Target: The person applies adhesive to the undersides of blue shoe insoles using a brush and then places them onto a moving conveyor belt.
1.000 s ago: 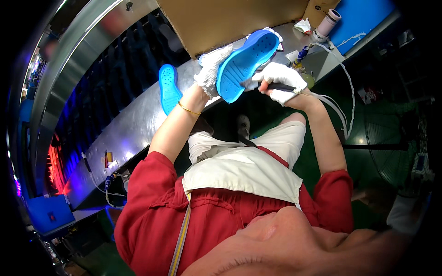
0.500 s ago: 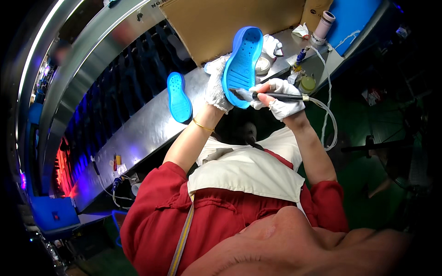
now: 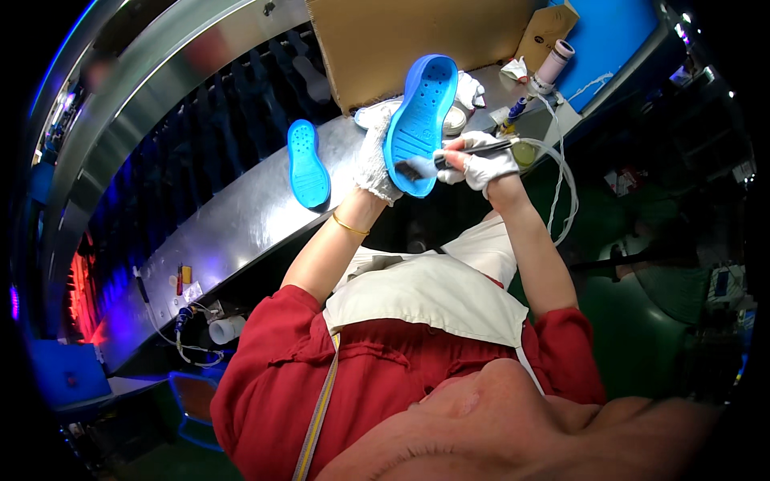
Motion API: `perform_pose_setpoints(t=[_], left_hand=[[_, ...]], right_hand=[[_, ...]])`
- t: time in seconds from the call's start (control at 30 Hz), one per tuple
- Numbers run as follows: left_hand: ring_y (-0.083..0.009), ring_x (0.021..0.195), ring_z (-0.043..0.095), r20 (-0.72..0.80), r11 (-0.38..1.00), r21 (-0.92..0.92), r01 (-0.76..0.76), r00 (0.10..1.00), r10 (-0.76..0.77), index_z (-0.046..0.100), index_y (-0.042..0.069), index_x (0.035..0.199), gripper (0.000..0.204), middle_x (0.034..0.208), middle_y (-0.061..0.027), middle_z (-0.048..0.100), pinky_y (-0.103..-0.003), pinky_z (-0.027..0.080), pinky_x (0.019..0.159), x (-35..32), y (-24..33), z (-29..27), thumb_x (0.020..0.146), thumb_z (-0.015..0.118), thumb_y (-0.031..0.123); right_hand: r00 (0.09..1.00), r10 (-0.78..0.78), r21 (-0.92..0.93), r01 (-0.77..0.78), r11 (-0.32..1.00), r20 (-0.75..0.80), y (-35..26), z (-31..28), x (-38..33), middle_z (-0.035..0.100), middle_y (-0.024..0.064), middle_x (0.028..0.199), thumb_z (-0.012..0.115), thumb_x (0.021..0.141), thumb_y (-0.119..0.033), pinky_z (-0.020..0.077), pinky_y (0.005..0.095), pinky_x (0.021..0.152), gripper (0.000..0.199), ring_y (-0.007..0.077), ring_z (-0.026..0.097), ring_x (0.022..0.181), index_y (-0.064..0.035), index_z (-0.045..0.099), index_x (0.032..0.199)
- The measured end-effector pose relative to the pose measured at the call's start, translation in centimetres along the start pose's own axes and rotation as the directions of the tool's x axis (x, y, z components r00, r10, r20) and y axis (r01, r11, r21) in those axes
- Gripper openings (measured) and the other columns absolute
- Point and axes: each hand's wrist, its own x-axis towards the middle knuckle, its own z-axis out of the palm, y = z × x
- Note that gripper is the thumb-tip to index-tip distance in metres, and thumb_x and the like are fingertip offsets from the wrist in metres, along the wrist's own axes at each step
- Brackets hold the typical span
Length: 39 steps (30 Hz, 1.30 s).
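In its white knit glove, my left hand (image 3: 372, 164) is closed on the left edge of a blue shoe sole (image 3: 419, 120), holding it tilted above the bench with its hollow inner face toward me. My right hand (image 3: 491, 167), gloved with some bare fingertips, grips a black-handled brush (image 3: 414, 169). Its dark bristles lie at the heel end of the sole, against the inner face. From the handle's far end a clear tube (image 3: 571, 192) loops down on the right. A second blue sole (image 3: 308, 170) rests on the metal bench to the left.
A metal workbench (image 3: 233, 220) runs along a dark conveyor (image 3: 200, 152). A cardboard box (image 3: 417, 32) stands behind the hands. White shoes (image 3: 455, 120) sit behind the held sole. At right are a pink cylinder (image 3: 555, 62) and a greenish jar (image 3: 523, 155).
The held sole has dipped slightly in the view. My right hand and the brush handle have turned, with the handle's tube end now higher; the bristles stay at the heel. The view has shifted a little.
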Motion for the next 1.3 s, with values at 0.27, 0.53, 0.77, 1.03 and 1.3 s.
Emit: perform_pose_setpoints(t=[0.27, 0.53, 0.77, 1.03, 1.3], left_hand=[[-0.0184, 0.085, 0.064, -0.035, 1.0, 0.015, -0.015, 0.999, 0.016, 0.057, 0.005, 0.11, 0.031, 0.098, -0.0093, 0.064, -0.031, 0.054, 0.076, -0.6, 0.7, -0.2, 0.097, 0.046, 0.031], [-0.0238, 0.09, 0.063, -0.037, 0.998, 0.062, -0.022, 0.999, 0.024, 0.055, 0.007, 0.115, 0.041, 0.101, -0.0113, 0.063, -0.035, 0.054, 0.082, -0.4, 1.3, -1.6, 0.096, 0.043, 0.041], [-0.0273, 0.097, 0.061, -0.11, 0.999, 0.018, -0.044, 0.993, 0.046, 0.052, 0.005, 0.12, 0.049, 0.113, -0.0145, 0.061, -0.04, 0.052, 0.088, -0.4, 2.3, -2.5, 0.095, 0.043, 0.046], [-0.0433, 0.09, 0.064, 0.011, 0.962, -0.112, 0.249, 0.968, -0.249, 0.044, 0.001, 0.132, 0.07, 0.111, -0.025, 0.06, -0.057, 0.052, 0.083, -2.2, 1.8, -1.5, 0.089, 0.046, 0.056], [-0.0365, 0.098, 0.062, -0.075, 0.996, 0.084, 0.013, 0.997, -0.007, 0.046, 0.004, 0.132, 0.063, 0.117, -0.0198, 0.059, -0.054, 0.05, 0.088, 3.1, 2.5, -6.4, 0.094, 0.04, 0.053]], right_hand=[[0.996, -0.064, -0.101, 0.059, 0.993, -0.053, -1.1, 2.1, -1.6, 0.066, 0.0075, 0.084, 0.067, 0.084, -0.004, 0.0529, 0.0231, 0.066, 0.007, 0.013, 0.065, 0.07, 0.0007, 0.063, 0.088], [0.94, -0.287, -0.216, 0.246, 0.945, -0.186, 0.2, 1.7, 1.2, 0.062, 0.0041, 0.083, 0.064, 0.087, -0.006, 0.0497, 0.0217, 0.065, 0.007, 0.0095, 0.059, 0.071, -0.0009, 0.063, 0.09], [0.98, -0.194, -0.041, 0.192, 0.981, -0.052, -0.3, 2.2, 1.3, 0.065, 0.01, 0.085, 0.065, 0.085, -0.006, 0.0527, 0.0229, 0.064, 0.01, 0.0135, 0.064, 0.068, 0.0005, 0.062, 0.091], [0.895, -0.35, -0.31, 0.262, 0.914, -0.276, -0.7, -2.5, 9.5, 0.062, 0.0019, 0.074, 0.071, 0.082, -0.01, 0.0457, 0.0236, 0.057, 0.009, 0.0081, 0.057, 0.064, -0.0035, 0.065, 0.084], [0.796, -0.605, -0.37, 0.569, 0.735, 0.021, 1.1, 2.4, 3.5, 0.066, 0.0078, 0.082, 0.068, 0.076, 0.008, 0.0506, 0.0238, 0.062, 0.014, 0.0124, 0.063, 0.071, -0.004, 0.067, 0.084]])
